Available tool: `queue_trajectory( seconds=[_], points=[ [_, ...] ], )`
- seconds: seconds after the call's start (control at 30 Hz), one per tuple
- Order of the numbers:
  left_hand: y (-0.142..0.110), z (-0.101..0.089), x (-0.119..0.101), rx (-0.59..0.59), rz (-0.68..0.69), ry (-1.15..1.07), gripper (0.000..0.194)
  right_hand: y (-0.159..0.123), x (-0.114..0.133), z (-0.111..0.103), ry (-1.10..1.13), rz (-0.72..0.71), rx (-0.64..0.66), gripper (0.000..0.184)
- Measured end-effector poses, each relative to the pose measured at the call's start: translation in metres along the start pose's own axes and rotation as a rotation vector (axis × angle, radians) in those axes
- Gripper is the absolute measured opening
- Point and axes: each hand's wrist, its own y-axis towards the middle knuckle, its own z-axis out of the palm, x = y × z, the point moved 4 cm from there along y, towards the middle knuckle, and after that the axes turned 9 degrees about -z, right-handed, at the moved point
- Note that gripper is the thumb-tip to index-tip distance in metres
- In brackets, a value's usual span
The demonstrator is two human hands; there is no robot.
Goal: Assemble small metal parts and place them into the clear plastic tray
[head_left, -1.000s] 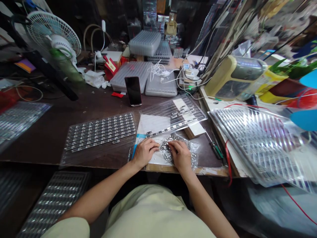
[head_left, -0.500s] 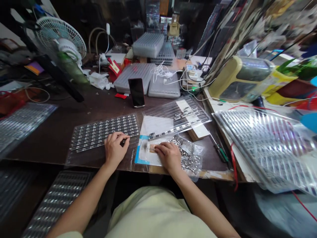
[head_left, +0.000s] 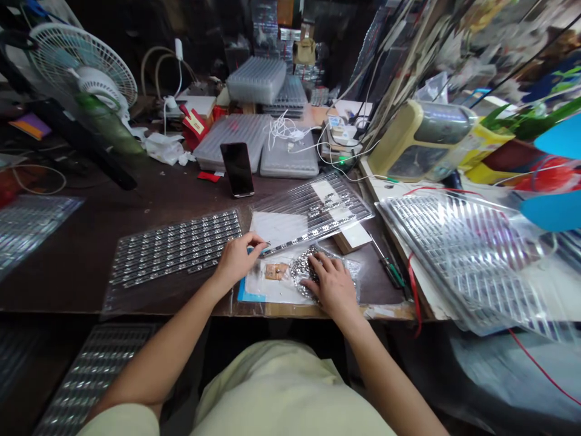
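My left hand (head_left: 239,259) has thumb and forefinger pinched on a small metal part (head_left: 267,244) at the left end of a clear ribbed tray (head_left: 290,203). A row of similar parts lies along this tray's front edge. My right hand (head_left: 334,284) reaches into a pile of tiny shiny metal pieces (head_left: 299,269) on a clear plastic bag, its fingers apart and some tips hidden among the pieces. A small tan block (head_left: 273,272) lies between the hands on a white sheet with blue edging (head_left: 254,297). Left of my left hand is a tray filled with rows of metal parts (head_left: 177,245).
A phone (head_left: 238,169) stands upright behind the trays. Clear trays are stacked at the back (head_left: 256,82) and on the right (head_left: 458,260). A green-handled screwdriver (head_left: 394,272) lies right of the bag. A fan (head_left: 86,66) stands at the back left.
My left hand has moved right from the filled tray to the end of the ribbed tray. My right hand has left the tan block and shifted right onto the metal pieces. The view has turned slightly.
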Motion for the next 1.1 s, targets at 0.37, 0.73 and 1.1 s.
queue_trajectory(
  seconds=[0.37, 0.73, 1.1],
  points=[
    [-0.045, 0.015, 0.012, 0.104, -0.118, -0.284, 0.020, 0.004, 0.003, 0.016, 0.182, 0.067, -0.157, 0.018],
    [-0.051, 0.032, 0.001, 0.010, 0.069, -0.085, 0.015, 0.002, 0.001, 0.011, 0.347, 0.104, -0.305, 0.022],
    [-0.051, 0.036, -0.006, -0.014, 0.077, 0.042, 0.012, 0.003, 0.001, 0.012, 0.361, 0.083, -0.279, 0.023]
  ],
)
